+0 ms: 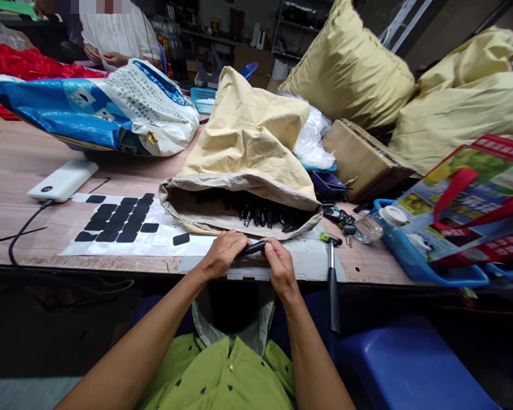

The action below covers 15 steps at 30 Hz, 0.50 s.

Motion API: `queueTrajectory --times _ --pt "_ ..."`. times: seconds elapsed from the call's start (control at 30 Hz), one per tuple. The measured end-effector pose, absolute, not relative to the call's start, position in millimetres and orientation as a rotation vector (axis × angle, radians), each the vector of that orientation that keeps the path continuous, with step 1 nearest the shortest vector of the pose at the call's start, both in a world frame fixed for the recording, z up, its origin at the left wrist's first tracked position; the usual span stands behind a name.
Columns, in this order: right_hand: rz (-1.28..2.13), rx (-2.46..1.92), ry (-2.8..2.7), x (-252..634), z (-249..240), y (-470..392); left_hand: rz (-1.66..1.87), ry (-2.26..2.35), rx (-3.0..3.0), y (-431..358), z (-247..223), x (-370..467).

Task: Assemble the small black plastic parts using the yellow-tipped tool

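A slim black pen-like stick [255, 248] lies level between my two hands, just in front of the open mouth of a cream cloth sack [248, 136]. The fingers of my left hand [224, 254] are closed round its left end. At its right end, my right hand [280, 267] pinches it between thumb and fingers. Inside the sack lie several similar black pieces [263, 217], heaped in shadow. On the left, a white sheet [123, 248] carries rows of black rounded stickers [118, 217]; one loose black sticker [180, 239] sits nearer my left hand.
A hammer [333, 273] overhangs the table edge at right, by keys [346, 219] and a blue basket [444, 276]. A white power bank [64, 180] with a cable and a blue-white bag [111, 108] are at left. Behind them is another person [117, 34].
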State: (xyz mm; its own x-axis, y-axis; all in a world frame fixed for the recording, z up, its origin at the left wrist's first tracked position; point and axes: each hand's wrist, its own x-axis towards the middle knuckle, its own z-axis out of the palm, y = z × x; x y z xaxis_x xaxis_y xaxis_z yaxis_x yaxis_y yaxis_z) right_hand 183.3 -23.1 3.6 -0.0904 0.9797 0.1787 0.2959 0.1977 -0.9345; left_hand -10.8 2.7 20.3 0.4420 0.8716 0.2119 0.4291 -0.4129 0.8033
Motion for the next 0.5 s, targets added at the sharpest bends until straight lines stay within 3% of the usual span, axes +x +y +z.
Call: queueTrajectory --times 0.5 --pt "0.957 -1.237 -1.575 184.4 5.0 -23.6 0.835 1.096 2.006 2.7 18.7 -11.2"
